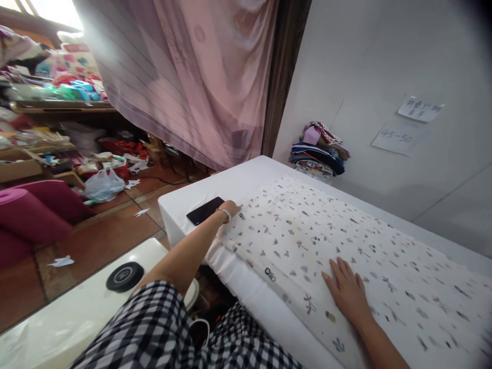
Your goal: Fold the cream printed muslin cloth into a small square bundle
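Observation:
A long white cloth (284, 236) with a small leaf and animal print lies over the white-covered table. At its far left end, my left hand (230, 207), wearing a bracelet, has its fingers curled together at the cloth's edge; the fingertips are partly hidden. A black phone (205, 210) rests on the table just left of that wrist. My right hand (348, 292) lies flat on the printed cloth near the front edge, fingers spread. The cloth looks mostly smooth, with its near edge running along the table's front side.
A white stool-like surface (73, 302) at lower left bears a round black object (125, 277). Folded fabrics (319, 148) are stacked at the table's back by the wall. A pink curtain (215, 77) hangs behind. Rolled magenta material (34, 220) and a plastic bag (103, 185) are on the floor.

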Demonstrator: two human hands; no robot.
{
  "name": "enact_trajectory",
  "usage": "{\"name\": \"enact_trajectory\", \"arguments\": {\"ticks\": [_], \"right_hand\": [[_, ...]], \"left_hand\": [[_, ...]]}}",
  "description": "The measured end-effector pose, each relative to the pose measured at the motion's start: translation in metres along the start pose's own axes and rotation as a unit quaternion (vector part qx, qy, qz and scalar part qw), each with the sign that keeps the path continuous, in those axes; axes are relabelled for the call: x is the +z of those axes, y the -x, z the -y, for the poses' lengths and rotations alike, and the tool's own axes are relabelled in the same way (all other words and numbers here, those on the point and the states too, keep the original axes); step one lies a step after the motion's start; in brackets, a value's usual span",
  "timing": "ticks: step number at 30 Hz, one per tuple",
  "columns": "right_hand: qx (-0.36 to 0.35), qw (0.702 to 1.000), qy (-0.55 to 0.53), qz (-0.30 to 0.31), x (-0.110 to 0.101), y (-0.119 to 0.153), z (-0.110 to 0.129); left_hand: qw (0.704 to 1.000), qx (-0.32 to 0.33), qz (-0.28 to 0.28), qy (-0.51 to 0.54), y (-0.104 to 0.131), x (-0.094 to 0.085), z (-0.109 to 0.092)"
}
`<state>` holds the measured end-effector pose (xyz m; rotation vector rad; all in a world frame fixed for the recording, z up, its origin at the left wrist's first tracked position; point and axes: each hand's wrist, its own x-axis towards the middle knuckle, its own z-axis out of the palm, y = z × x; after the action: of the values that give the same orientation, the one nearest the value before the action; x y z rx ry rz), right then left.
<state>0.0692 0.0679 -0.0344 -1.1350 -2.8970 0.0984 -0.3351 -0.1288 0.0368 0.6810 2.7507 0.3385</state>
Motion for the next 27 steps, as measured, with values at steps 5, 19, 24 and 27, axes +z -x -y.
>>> {"name": "enact_trajectory", "arguments": {"ticks": [5, 19, 24, 27], "right_hand": [[-0.001, 1.000, 0.012, 0.001, 0.001, -0.001, -0.001], [-0.267, 0.945, -0.168, 0.083, -0.031, 0.004, 0.106], [-0.260, 0.926, -0.248, 0.115, -0.030, 0.001, 0.109], [-0.208, 0.908, -0.348, 0.110, -0.040, -0.006, 0.110]], "left_hand": [[1.000, -0.019, -0.021, -0.010, 0.014, 0.002, 0.001], [0.999, 0.030, 0.023, -0.015, 0.004, -0.008, 0.031], [0.995, 0.042, 0.048, 0.077, 0.004, -0.016, 0.029], [0.974, 0.045, 0.095, 0.198, 0.010, -0.024, 0.015]]}}
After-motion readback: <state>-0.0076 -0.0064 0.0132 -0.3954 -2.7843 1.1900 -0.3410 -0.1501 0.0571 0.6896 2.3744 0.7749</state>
